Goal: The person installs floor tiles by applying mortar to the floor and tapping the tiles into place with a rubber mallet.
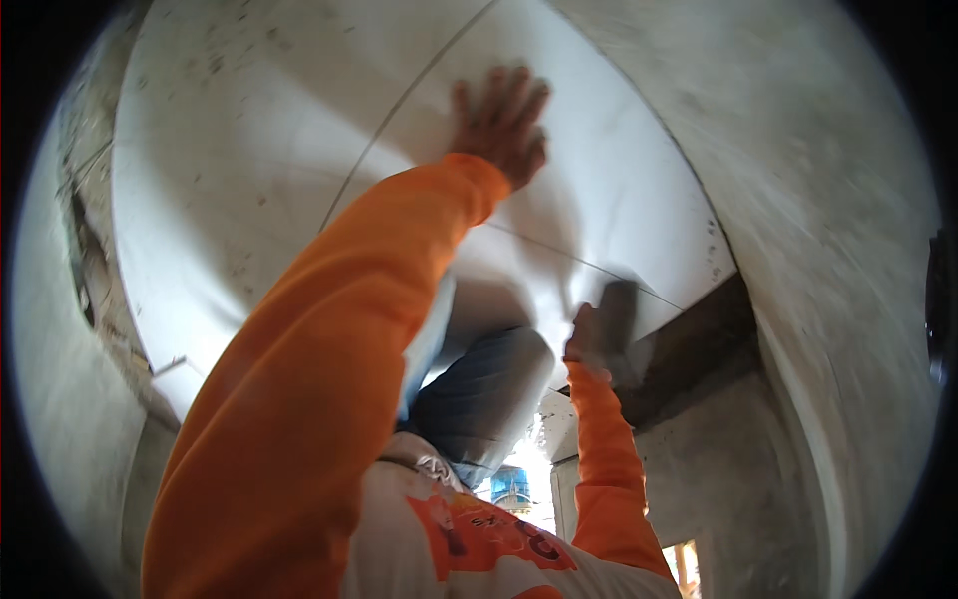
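My left hand (504, 120) lies with its fingers spread on a large white floor tile (609, 150). Blurred by motion, my right hand (587, 334) grips what looks like a dark rubber mallet (620, 311), close to the tile joint near my knee. Its handle is mostly hidden by the fingers. Thin dark joints divide this tile from a second white tile (200, 150) on the left and from the tile nearer my legs. Small dark specks of dirt dot the left tile.
A plastered grey wall (798, 150) curves along the right, close to the tile edge. Below the tiles' right corner runs a dark gap (699, 349). Rough rubble edging (95, 260) lies at the far left. My bent knee (489, 389) is between my arms.
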### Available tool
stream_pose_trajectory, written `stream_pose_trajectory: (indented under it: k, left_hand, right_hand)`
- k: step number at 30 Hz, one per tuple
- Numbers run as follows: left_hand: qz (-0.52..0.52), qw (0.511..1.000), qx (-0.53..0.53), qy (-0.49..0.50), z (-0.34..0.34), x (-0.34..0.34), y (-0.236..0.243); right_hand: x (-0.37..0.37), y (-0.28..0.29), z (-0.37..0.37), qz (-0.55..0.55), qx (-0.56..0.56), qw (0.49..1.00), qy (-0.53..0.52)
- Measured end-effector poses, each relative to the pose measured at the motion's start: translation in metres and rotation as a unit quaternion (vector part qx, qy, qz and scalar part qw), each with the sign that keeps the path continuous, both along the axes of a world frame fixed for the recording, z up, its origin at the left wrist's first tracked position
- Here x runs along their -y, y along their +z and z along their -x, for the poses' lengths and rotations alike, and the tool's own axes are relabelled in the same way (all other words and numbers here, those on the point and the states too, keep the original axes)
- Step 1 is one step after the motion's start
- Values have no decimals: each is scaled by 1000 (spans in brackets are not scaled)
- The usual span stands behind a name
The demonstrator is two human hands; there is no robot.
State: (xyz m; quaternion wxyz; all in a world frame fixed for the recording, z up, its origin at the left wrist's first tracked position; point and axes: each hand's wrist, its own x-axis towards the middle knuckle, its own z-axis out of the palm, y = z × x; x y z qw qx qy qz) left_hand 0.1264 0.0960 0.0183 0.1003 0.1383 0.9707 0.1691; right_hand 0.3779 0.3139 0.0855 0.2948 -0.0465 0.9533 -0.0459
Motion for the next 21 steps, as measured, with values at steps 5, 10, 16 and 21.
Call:
stream_pose_trajectory:
  k: [5, 10, 16, 21]
  left_hand:
    - [41, 998, -41, -8, 3, -3, 3]
    - [74, 997, 6, -22, 2, -7, 4]
    - [25, 995, -92, -18, 1, -4, -3]
    - [43, 997, -66, -21, -3, -6, -2]
  right_hand:
    - [18, 13, 10, 147, -272, 941, -140]
    - [19, 21, 34, 195, -123, 902, -365]
    - [16, 21, 53, 147, 50, 841, -518]
    - [28, 16, 40, 111, -40, 896, -429]
